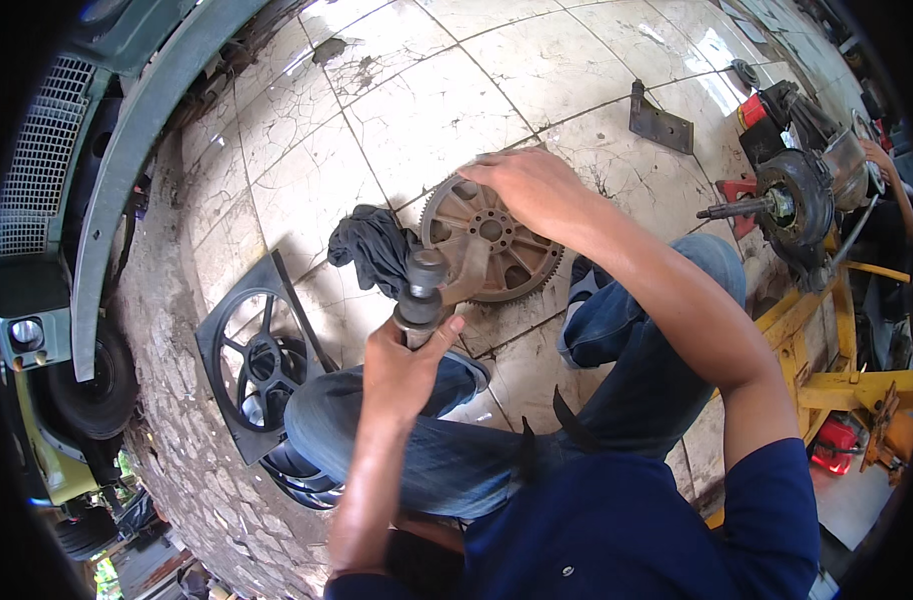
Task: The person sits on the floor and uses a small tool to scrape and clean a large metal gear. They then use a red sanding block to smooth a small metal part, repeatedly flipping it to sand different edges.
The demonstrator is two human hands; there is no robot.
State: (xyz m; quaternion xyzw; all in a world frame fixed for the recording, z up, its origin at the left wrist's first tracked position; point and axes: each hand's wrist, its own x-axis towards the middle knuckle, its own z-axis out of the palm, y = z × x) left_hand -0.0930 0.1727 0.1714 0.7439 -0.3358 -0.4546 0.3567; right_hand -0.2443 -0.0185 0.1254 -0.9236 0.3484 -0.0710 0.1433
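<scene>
Gripping a gry. cyl. tool (418, 306) w/ L hand (395, 368), holding it upright at near-L side of toothed metal wheel (503, 240). Resting R hand (525, 190) on far rim, w/ closure impossible to tell (thumb hidden). Re: wheel, lying on tiled flr. (407, 110), spokes up, just beside blk. cloth (370, 247).
</scene>
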